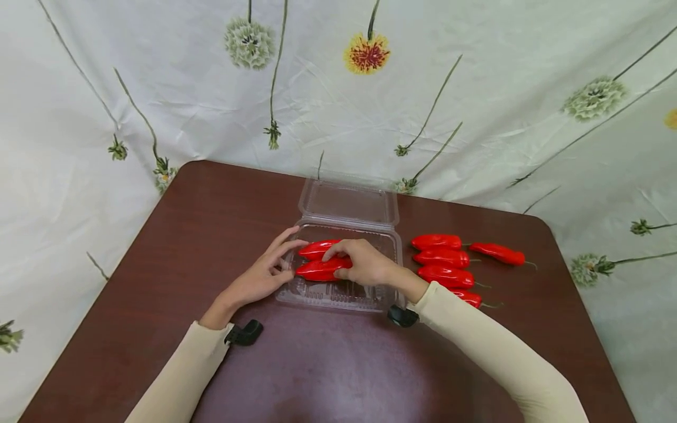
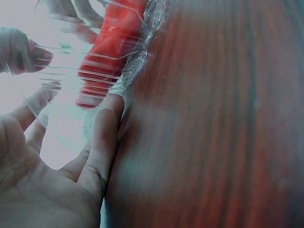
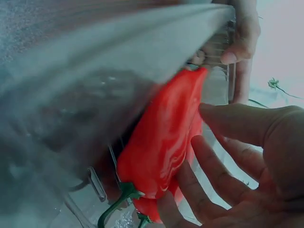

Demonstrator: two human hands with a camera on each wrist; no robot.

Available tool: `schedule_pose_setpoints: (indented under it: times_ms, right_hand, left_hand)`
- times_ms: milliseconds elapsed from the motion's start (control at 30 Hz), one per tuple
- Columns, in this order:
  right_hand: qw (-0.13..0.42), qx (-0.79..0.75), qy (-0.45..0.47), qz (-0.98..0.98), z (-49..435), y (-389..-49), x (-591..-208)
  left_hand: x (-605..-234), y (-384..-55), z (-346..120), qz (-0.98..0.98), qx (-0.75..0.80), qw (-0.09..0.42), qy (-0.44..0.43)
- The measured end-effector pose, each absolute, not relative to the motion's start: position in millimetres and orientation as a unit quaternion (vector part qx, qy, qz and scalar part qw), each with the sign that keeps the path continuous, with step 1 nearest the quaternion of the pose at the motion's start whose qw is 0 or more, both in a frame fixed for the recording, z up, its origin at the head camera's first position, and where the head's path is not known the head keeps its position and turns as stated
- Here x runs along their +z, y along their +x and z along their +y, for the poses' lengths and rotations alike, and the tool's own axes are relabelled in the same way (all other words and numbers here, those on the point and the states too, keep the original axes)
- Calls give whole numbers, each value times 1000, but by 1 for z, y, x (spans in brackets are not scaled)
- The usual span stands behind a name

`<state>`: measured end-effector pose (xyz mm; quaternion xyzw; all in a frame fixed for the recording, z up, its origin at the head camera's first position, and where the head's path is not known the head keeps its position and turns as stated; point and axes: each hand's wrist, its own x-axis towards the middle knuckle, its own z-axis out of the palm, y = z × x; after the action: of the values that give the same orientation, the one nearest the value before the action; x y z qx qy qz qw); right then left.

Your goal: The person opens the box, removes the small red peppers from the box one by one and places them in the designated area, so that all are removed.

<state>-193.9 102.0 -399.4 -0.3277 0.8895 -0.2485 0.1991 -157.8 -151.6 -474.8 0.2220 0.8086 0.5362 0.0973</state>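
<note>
A clear plastic clamshell box point(image 1: 344, 301) stands on the table with its lid point(image 1: 349, 200) laid back, away from the person. Inside, two red peppers lie side by side: a far one point(image 1: 314, 249) and a near one point(image 1: 315, 271). My right hand point(image 1: 367, 264) reaches over the box and holds the near pepper point(image 3: 159, 137) between thumb and fingers; its green stem shows in the right wrist view. My left hand point(image 1: 259, 279) rests at the box's left side, fingers mostly straight and touching its edge. In the left wrist view, the thumb point(image 2: 102, 142) lies against the plastic.
Several more red peppers point(image 1: 443, 258) lie in a column right of the box, partly behind the right sleeve. One pepper point(image 1: 497, 253) lies farther right. The brown table point(image 1: 211, 217) meets a white flowered cloth point(image 1: 201, 106) at the back.
</note>
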Motion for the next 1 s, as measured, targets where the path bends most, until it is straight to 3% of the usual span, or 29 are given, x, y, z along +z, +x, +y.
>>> schedule_pose_setpoints:
  times_ms: [600,1000]
  right_hand:
    - [229,-199,-325,896,106,-185,-407]
    - [248,-243,-326,879,118,-186,-409]
  left_hand:
    - [-477,-158,-151,810,534,103,218]
    - [-478,-158,-152,815,528,96,220]
